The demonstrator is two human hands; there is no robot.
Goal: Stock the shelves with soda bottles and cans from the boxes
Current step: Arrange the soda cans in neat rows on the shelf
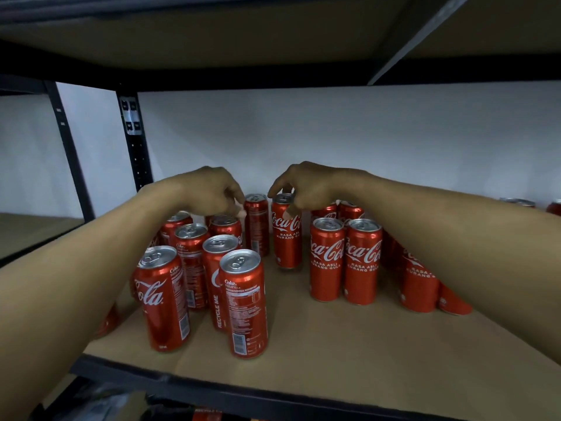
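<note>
Both hands reach deep into a brown-boarded shelf [349,344] crowded with red soda cans. Your right hand [306,185] pinches the rim of a tall can [287,235] standing alone near the back, thumb and fingers closed on its top. Your left hand [209,192] hovers curled above the left cluster [200,262], its fingers bent over a rear can [225,226]; whether they actually grip it is hard to tell, since the palm hides the contact.

Press the right-hand can straight down until it sits flat, then slide it toward the pair [346,259] on the right so the row closes up. Keep your forearm high: it passes just over cans [420,281] that lean under it, and a brush could likely topple them. On the left, settle one can at a time, labels turned forward, and leave the front can [244,302], near the shelf's edge, pushed back from it. The boxes are out of view.
</note>
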